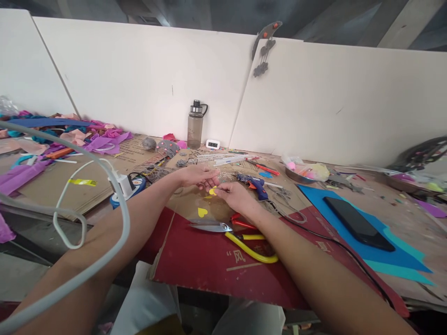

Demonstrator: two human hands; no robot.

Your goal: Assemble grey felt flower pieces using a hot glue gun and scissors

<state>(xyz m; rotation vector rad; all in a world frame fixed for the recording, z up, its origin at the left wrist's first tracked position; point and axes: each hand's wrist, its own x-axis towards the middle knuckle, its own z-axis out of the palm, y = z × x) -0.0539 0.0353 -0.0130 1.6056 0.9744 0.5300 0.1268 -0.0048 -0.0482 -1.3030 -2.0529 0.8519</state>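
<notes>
My right hand [235, 195] is closed in a pinch at its fingertips on a small yellow paper piece [213, 191], whose exact shape is partly covered. Close beside it, my left hand [198, 177] has its fingers loosely curled and apart, with nothing I can make out in them. A yellow paper heart [202, 212] lies on the cardboard just below the hands. Nearer to me are scissors [211, 226] with yellow handles, their blades pointing left. Red handles [240, 222] of another tool show partly beneath my right forearm. A blue glue gun [257, 188] lies right of my right hand.
A white cable [124, 223] loops across the left foreground near a power strip [131, 188]. At the back stand a bottle [194, 128] and a small digital clock [213, 144]. A black phone [358, 223] rests on blue sheets [314, 197] at right. Coloured scraps [108, 142] pile up left.
</notes>
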